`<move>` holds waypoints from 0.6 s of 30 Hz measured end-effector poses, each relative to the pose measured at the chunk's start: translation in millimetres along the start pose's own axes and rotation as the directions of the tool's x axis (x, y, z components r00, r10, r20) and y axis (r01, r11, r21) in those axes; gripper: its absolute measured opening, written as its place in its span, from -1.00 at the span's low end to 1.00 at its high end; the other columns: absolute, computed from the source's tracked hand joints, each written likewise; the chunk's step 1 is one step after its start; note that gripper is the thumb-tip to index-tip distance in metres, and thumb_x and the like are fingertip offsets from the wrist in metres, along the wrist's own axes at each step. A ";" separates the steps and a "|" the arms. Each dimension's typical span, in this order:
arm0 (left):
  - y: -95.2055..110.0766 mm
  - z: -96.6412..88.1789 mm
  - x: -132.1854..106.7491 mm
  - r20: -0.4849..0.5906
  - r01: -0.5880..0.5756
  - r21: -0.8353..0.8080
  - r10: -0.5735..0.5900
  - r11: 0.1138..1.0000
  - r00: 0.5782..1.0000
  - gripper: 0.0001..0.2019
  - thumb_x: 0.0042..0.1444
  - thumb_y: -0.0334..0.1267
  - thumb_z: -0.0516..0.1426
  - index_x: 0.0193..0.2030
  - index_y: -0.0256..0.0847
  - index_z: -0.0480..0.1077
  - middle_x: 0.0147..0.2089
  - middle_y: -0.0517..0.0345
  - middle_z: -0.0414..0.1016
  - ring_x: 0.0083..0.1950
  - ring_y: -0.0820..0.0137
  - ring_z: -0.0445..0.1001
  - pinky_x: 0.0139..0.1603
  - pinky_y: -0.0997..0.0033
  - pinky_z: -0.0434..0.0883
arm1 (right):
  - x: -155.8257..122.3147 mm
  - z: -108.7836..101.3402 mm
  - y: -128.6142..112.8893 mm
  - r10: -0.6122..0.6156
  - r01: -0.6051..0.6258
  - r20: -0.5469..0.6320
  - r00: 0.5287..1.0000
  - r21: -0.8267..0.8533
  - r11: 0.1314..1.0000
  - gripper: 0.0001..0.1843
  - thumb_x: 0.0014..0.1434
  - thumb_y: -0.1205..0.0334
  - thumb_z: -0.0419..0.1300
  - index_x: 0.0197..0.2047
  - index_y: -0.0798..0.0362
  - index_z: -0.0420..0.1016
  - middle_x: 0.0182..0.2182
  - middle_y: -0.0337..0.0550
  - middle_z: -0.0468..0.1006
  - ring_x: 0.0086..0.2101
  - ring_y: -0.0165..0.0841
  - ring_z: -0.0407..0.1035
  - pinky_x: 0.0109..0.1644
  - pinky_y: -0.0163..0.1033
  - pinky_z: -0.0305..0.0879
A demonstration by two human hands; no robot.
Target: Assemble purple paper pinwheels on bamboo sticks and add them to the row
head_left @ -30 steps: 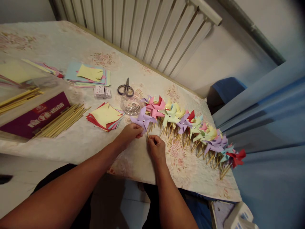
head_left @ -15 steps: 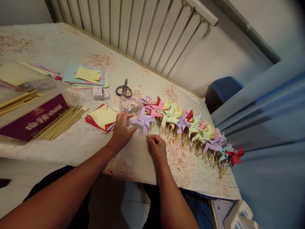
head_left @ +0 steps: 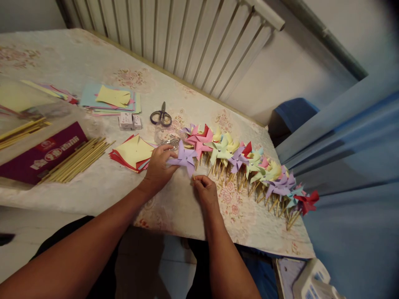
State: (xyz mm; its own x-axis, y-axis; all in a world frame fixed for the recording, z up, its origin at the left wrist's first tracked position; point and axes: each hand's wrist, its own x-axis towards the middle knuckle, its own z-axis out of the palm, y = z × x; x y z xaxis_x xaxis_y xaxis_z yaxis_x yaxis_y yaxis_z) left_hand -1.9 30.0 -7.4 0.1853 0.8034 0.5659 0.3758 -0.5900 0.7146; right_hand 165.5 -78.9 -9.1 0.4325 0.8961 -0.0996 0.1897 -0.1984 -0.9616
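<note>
A lavender paper pinwheel [head_left: 185, 158] is held over the front part of the table, just left of a long row of finished pinwheels [head_left: 221, 150]. My right hand [head_left: 205, 192] pinches its thin stick a little below the paper; the rest of the stick is hidden by the fingers. At the pinwheel's left side, my left hand [head_left: 159, 166] has thumb and fingers closed on the tip of one blade. Small metal fasteners [head_left: 173, 140] lie in a clear bag right behind the left hand. Beside that hand is a stack of cut paper squares [head_left: 134, 150], yellow on top, red beneath.
Scissors [head_left: 161, 118] lie behind the clear bag. Two small white boxes [head_left: 129, 121] stand before a pile of coloured paper [head_left: 90, 98]. At left, a bundle of wooden sticks [head_left: 81, 161] rests by a purple-labelled package [head_left: 46, 153]. A radiator [head_left: 174, 37] runs behind the table.
My left thumb and fingers have closed onto a blade tip of the lavender pinwheel. The pinwheel has turned slightly and shifted a little left. My right hand keeps its grip on the stick.
</note>
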 end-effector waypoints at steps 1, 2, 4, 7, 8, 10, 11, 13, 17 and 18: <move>1.4 -0.5 -0.5 -0.026 -0.008 -0.008 0.007 1.000 1.000 -0.80 -0.02 -0.35 0.27 -0.23 -0.18 0.41 0.06 -0.06 0.43 0.13 0.11 0.41 0.20 -0.01 0.37 | 0.1 -0.2 0.2 0.002 -0.002 -0.002 1.000 0.000 1.000 -0.79 -0.04 0.12 0.19 -0.40 0.03 0.57 -0.55 -0.30 0.48 -0.49 -0.38 0.23 -0.36 -0.29 0.14; 2.6 -1.1 -1.1 -0.050 -0.017 -0.013 0.017 1.000 0.999 -0.78 -0.02 -0.35 0.27 -0.21 -0.18 0.39 0.05 -0.07 0.42 0.13 0.11 0.42 0.20 0.00 0.37 | 0.1 -0.3 0.3 0.004 -0.004 -0.005 1.000 0.001 1.000 -0.79 -0.04 0.12 0.19 -0.40 0.03 0.58 -0.55 -0.30 0.48 -0.49 -0.39 0.23 -0.36 -0.29 0.14; 4.7 -2.0 -2.6 -0.067 -0.046 -0.013 0.045 0.999 0.997 -0.77 -0.01 -0.35 0.28 -0.21 -0.18 0.38 0.05 -0.07 0.41 0.13 0.13 0.42 0.20 0.02 0.38 | 0.2 -0.2 0.6 0.008 -0.008 -0.008 1.000 0.003 1.000 -0.80 -0.04 0.12 0.19 -0.40 0.04 0.58 -0.55 -0.31 0.47 -0.49 -0.39 0.22 -0.37 -0.29 0.13; 5.6 -2.4 -4.9 -0.036 -0.089 0.008 0.089 0.996 0.995 -0.83 0.02 -0.36 0.26 -0.24 -0.18 0.40 0.05 -0.06 0.40 0.12 0.14 0.42 0.19 0.04 0.39 | 0.0 0.5 0.5 0.017 -0.017 -0.014 1.000 0.004 1.000 -0.80 -0.06 0.12 0.20 -0.41 0.04 0.57 -0.56 -0.31 0.44 -0.50 -0.39 0.19 -0.38 -0.29 0.11; 5.4 -2.1 -5.4 -0.024 -0.100 0.016 0.100 0.995 0.995 -0.86 0.03 -0.36 0.25 -0.25 -0.18 0.42 0.05 -0.06 0.41 0.11 0.15 0.42 0.18 0.04 0.39 | -0.1 0.8 0.4 0.022 -0.022 -0.013 1.000 0.004 1.000 -0.80 -0.06 0.12 0.20 -0.41 0.03 0.57 -0.57 -0.32 0.44 -0.50 -0.40 0.18 -0.39 -0.29 0.09; 4.6 -1.6 -5.8 -0.007 -0.114 0.033 0.114 0.993 0.993 -0.90 0.06 -0.36 0.24 -0.25 -0.18 0.44 0.05 -0.05 0.42 0.10 0.14 0.42 0.17 0.03 0.39 | -0.2 1.2 0.4 0.024 -0.024 -0.008 1.000 0.000 1.000 -0.80 -0.05 0.12 0.19 -0.41 0.03 0.57 -0.57 -0.32 0.43 -0.51 -0.40 0.17 -0.40 -0.30 0.08; 4.3 -1.4 -5.7 0.000 -0.117 0.041 0.117 0.992 0.993 -0.91 0.07 -0.35 0.23 -0.26 -0.18 0.45 0.05 -0.05 0.43 0.10 0.14 0.43 0.17 0.02 0.38 | -0.1 1.3 0.6 0.021 -0.021 -0.004 1.000 -0.003 1.000 -0.80 -0.05 0.12 0.19 -0.40 0.03 0.57 -0.57 -0.31 0.43 -0.50 -0.39 0.18 -0.40 -0.29 0.08; 3.9 -1.4 -5.0 0.018 -0.111 0.056 0.110 0.992 0.994 -0.94 0.08 -0.34 0.23 -0.27 -0.17 0.46 0.05 -0.04 0.44 0.09 0.14 0.43 0.17 0.00 0.38 | 0.1 1.1 1.2 0.011 -0.011 0.002 1.000 -0.008 1.000 -0.79 -0.04 0.12 0.18 -0.40 0.03 0.57 -0.55 -0.30 0.45 -0.49 -0.38 0.20 -0.38 -0.29 0.11; 5.2 -2.1 -3.9 0.036 -0.082 0.071 0.080 0.994 0.996 -0.95 0.09 -0.34 0.21 -0.28 -0.16 0.48 0.08 -0.04 0.45 0.12 0.12 0.41 0.20 -0.03 0.34 | 0.2 0.4 3.1 -0.004 0.004 0.016 1.000 -0.006 1.000 -0.80 -0.02 0.14 0.18 -0.38 0.04 0.58 -0.53 -0.29 0.48 -0.48 -0.39 0.23 -0.37 -0.29 0.13; 5.8 -2.2 -3.8 0.037 -0.080 0.073 0.078 0.994 0.996 -0.95 0.10 -0.33 0.21 -0.28 -0.16 0.49 0.09 -0.04 0.46 0.13 0.12 0.40 0.21 -0.04 0.33 | 0.0 0.3 3.3 -0.009 0.009 0.019 1.000 -0.005 1.000 -0.81 -0.01 0.15 0.18 -0.38 0.04 0.58 -0.53 -0.29 0.48 -0.48 -0.39 0.24 -0.37 -0.29 0.13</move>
State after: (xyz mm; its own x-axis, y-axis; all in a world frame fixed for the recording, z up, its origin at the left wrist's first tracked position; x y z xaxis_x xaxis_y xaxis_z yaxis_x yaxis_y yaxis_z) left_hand -2.4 23.4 -4.5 0.2479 0.7574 0.6040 0.4248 -0.6453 0.6349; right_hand 165.9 -79.4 -12.3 0.4143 0.9050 -0.0961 0.1976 -0.1925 -0.9612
